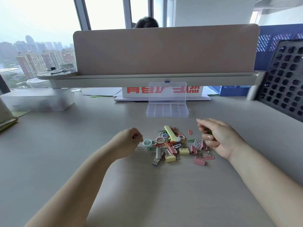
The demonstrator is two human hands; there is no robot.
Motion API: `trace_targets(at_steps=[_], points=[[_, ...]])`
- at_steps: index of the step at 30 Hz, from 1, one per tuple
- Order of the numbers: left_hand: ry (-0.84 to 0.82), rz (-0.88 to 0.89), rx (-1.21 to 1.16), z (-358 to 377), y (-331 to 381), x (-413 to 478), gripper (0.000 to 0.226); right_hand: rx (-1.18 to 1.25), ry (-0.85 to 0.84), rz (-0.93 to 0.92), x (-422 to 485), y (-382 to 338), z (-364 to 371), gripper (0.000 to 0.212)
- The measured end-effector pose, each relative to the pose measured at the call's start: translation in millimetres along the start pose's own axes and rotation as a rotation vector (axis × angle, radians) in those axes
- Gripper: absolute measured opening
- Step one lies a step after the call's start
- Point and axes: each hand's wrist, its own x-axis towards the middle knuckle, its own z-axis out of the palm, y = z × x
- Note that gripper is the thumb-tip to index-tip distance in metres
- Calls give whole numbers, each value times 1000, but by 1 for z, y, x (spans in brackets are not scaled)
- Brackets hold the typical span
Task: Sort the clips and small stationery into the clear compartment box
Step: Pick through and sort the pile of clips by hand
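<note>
A heap of coloured paper clips [173,140], pink and yellow binder clips [184,151], rings, a yellow stick-shaped item [170,132] and a silver USB drive [157,157] lies on the grey desk. Behind it stands the clear compartment box [167,111], lid up, its compartments looking empty. My left hand [127,143] rests at the heap's left edge, fingers curled by a white clip. My right hand [216,138] hovers at the heap's right edge, palm up, fingers closed on a few green clips.
A beige divider panel with a shelf [164,49] runs across the back; a person's head shows above it. A black perforated tray [285,79] leans at the right. Frosted plastic boxes [39,100] sit at the left, papers and a red-lettered sign [162,90] behind the box.
</note>
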Motion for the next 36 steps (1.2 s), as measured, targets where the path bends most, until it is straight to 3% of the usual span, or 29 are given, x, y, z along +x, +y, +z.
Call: trace_targets(at_steps=[4, 6, 9, 12, 18, 22, 26, 31, 34, 36], points=[[-22, 49, 223, -1, -4, -1, 30, -431, 72, -147, -4, 1, -3, 38], [-45, 56, 222, -2, -7, -1, 37, -746, 94, -228, -6, 0, -6, 32], [-39, 95, 177, -3, -9, 0, 32, -911, 43, -205, -10, -8, -11, 18], [-6, 116, 139, -2, -11, 1, 21, -979, -34, -101, -13, -13, -15, 32], [31, 117, 162, 1, -9, 2, 6, -1010, -66, -60, -12, -7, -15, 41], [28, 116, 184, 3, -11, 3, 7, -1061, -111, -129, -11, -4, -13, 32], [44, 129, 229, 5, -14, 4, 9, -1194, -43, -220, -7, -1, -13, 15], [89, 142, 250, 7, -9, 3, 19, -1323, 13, -286, -5, 5, -6, 18], [78, 115, 60, 6, 2, 0, 23, -1334, 14, -314, -6, 8, -4, 20], [-9, 38, -271, 4, 8, -2, 25, -1184, 2, -326, -6, 9, -2, 20]])
